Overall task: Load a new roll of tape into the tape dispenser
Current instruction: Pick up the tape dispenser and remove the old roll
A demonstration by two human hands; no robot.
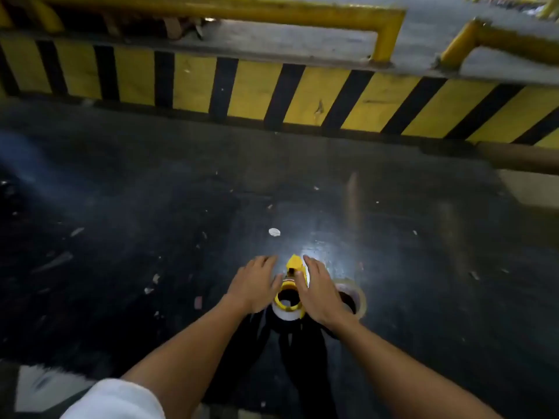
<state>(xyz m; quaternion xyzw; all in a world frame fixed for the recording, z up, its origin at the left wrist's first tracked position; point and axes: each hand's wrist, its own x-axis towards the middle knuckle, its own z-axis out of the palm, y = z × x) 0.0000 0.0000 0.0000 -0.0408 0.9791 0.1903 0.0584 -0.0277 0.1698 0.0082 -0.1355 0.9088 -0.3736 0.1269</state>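
A yellow tape dispenser sits on the dark floor between my two hands. A pale roll of tape is around its yellow hub at the near end. My right hand lies against the dispenser's right side, thumb across its middle and fingers along its nose. To the left, my left hand has its fingers spread and its thumb tip at the dispenser's edge. A second roll of clear tape lies on the floor just to the right, partly hidden by my right wrist.
A yellow-and-black striped kerb runs across the far side, with yellow railings above it. Small scraps of litter dot the wet-looking dark floor. A pale sleeve shows at the lower left.
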